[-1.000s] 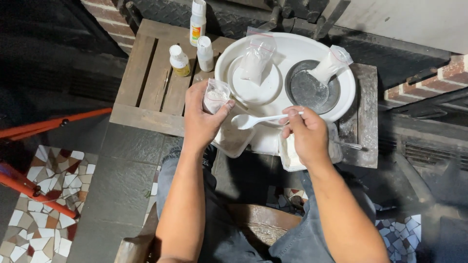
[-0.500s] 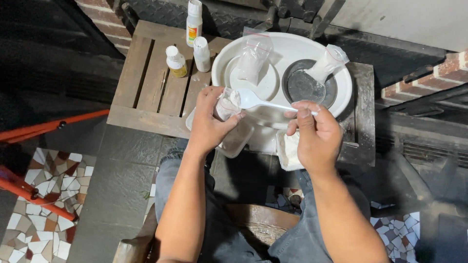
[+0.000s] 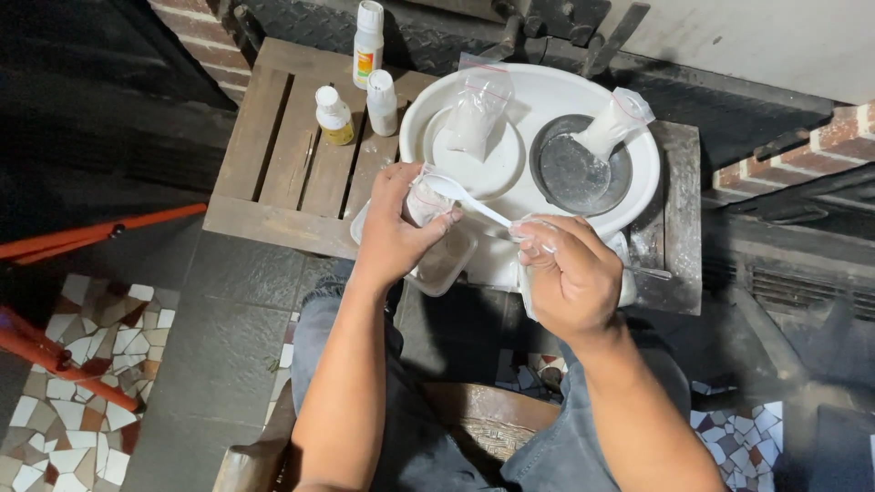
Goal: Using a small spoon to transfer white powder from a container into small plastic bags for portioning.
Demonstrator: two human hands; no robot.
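- Left hand [image 3: 394,228], grip closed round a small clear plastic bag [image 3: 425,202] with white powder in it, held just over the front edge of the wooden worktop [image 3: 273,173].
- Right hand [image 3: 570,273], grip closed on the handle of a white plastic spoon [image 3: 460,196]; the same hand seems to pinch another bit of clear plastic, hard to tell what.
- Spoon bowl sits at the mouth of the bag, touching or just inside it; can't tell if it is loaded.
- Clear plastic tub [image 3: 442,264] under the left hand, hanging partly past the worktop edge.
- Big white round tray [image 3: 583,87] behind the hands holds a white plate [image 3: 474,169] with 1 powder bag [image 3: 474,114] on it, and a dark metal dish [image 3: 574,173] with another bag [image 3: 612,123] leaning in it.
- 3 small bottles [image 3: 369,46] stand near the tray's left rim, well apart from the right hand.
- Risks, as judged:
- Bag mouth is soft and narrow; a tilted spoon could spill powder on the lap or floor.
- Squeezing the bag too hard could puff powder out.
- Tub overhangs the edge; a wrist knock could tip it off.
- Left elbow swing could topple the bottles.
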